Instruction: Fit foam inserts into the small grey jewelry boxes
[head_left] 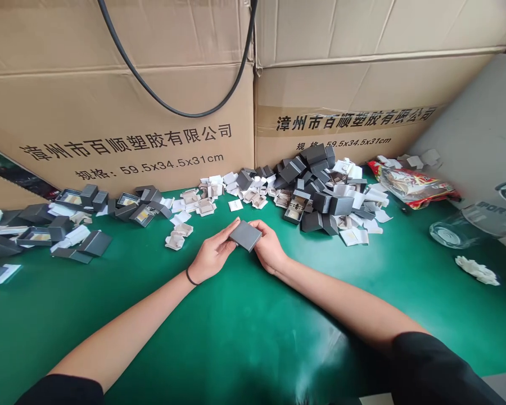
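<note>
A small dark grey box [245, 235] is held between both hands above the middle of the green table [219, 326]. My left hand [213, 251] grips its left side, the thumb and fingers closed on it. On the other side my right hand [271, 247] is wrapped round the box's right edge; part of its fingers is hidden behind the box. The top face looks plain and flat. White folded paper inserts [179, 235] lie just beyond my left hand. A heap of dark grey boxes [320, 191], mixed with white papers, sits beyond my right hand.
Two large cardboard cartons [143, 112] stand along the back, with a black cable [185, 114] hanging before them. More dark boxes [95, 243], some open, are scattered at left. At right are a red snack bag [413, 183], a clear jug [455, 228] and a crumpled tissue [477, 270].
</note>
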{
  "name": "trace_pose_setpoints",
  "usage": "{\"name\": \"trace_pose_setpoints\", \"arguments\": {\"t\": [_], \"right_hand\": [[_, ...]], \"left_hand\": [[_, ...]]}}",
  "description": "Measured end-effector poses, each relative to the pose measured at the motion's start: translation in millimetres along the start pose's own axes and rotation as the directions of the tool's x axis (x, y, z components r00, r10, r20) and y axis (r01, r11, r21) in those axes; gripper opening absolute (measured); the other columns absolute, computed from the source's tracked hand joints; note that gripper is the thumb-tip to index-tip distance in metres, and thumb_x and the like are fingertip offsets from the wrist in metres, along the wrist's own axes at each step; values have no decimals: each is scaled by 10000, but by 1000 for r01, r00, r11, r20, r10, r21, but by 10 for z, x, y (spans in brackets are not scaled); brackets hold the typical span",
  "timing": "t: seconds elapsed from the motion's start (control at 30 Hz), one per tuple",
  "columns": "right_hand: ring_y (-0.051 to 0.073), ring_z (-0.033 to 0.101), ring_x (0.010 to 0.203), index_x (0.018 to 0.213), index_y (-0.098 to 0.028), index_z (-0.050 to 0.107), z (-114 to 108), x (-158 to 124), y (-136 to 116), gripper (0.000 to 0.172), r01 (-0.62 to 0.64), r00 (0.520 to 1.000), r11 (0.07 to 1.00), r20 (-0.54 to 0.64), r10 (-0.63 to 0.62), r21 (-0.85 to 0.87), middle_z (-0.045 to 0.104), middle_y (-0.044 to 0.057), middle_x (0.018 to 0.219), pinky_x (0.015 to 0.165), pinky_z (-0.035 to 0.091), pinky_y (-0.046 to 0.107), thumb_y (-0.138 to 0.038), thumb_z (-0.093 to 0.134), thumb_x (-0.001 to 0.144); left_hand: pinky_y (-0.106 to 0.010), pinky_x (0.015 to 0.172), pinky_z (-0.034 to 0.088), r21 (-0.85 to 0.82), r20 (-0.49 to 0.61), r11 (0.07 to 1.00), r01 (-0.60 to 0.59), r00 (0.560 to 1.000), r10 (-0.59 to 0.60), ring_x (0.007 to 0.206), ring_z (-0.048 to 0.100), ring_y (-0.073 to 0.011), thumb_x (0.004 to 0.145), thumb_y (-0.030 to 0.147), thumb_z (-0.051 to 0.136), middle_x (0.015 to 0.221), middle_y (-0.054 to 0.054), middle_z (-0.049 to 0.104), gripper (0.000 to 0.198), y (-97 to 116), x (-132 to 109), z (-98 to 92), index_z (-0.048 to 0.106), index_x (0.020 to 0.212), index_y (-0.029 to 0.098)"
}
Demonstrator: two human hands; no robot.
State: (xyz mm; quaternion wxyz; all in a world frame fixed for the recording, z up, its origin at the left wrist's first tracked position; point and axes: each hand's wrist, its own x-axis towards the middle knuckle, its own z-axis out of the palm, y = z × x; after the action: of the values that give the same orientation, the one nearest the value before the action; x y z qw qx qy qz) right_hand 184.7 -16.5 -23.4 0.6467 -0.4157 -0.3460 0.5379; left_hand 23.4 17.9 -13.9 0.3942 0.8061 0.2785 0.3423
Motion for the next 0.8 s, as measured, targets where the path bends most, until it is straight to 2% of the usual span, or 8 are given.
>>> {"name": "trace_pose_setpoints", "arguments": {"t": [0.07,0.17,0.3,0.43,0.53,0.6,0.7,0.8], "right_hand": [[182,590,955,728,-199,601,3,-23,-36,184,-35,994,998,103,30,54,632,41,1059,808,476,302,-287,722,621],[256,429,1261,703,-195,666,33,-61,-164,195,-43,976,999,216,36,26,442,58,1394,975,408,358,-333,767,609],[291,437,1264,684,-201,695,142,-192,-346,168,-14,979,1000,203,12,9,332,47,1472,970,427,386,-345,760,628],[277,496,1211,679,-211,692,212,-299,-352,145,37,997,998,63,-34,-52,413,41,1422,970,443,391,-327,757,620],[266,562,1123,706,-205,677,210,-286,-257,199,-44,991,999,125,44,-2,603,63,1231,945,463,414,-340,770,594],[257,588,1071,767,-209,667,196,-259,-197,278,-95,981,994,177,84,53,657,53,1135,926,476,418,-330,796,554],[238,570,1102,941,-238,658,159,-235,-156,435,-95,983,993,165,82,76,589,32,1252,970,447,401,-298,814,539],[243,507,1194,1008,-255,660,111,-234,-191,417,-95,964,995,251,86,22,481,27,1371,997,423,387,-326,779,614]], "left_hand": [[-371,1034,432,205,-17,960,-188,980,196,1307,397,-243,909,241,457,1444,-73,383,505,-32,-23,-18,355,1404,249],[-365,996,477,407,7,828,-386,908,420,1282,430,-242,892,123,453,1453,-68,363,586,-74,-49,-59,279,1430,278],[-344,943,525,533,-34,712,-457,829,558,1222,496,-252,861,68,476,1431,-91,393,660,-67,-67,-88,235,1446,258],[-431,990,481,537,-15,694,-480,817,577,1269,440,-284,868,99,483,1450,-106,366,644,29,-49,-85,236,1447,236],[-499,1004,439,472,-17,725,-501,817,576,1308,385,-312,923,228,419,1454,-128,360,528,91,-28,-78,284,1434,236],[-455,937,493,437,-31,732,-522,805,593,1269,439,-289,939,312,380,1402,-148,419,500,98,-24,-69,294,1429,264],[-358,805,543,441,-59,737,-512,803,594,1166,505,-237,913,347,440,1287,-134,488,509,67,-26,-69,315,1407,338],[-375,820,536,465,-24,712,-526,796,604,1145,503,-237,838,258,590,1245,-99,498,568,34,-20,-110,390,1354,383]]}}
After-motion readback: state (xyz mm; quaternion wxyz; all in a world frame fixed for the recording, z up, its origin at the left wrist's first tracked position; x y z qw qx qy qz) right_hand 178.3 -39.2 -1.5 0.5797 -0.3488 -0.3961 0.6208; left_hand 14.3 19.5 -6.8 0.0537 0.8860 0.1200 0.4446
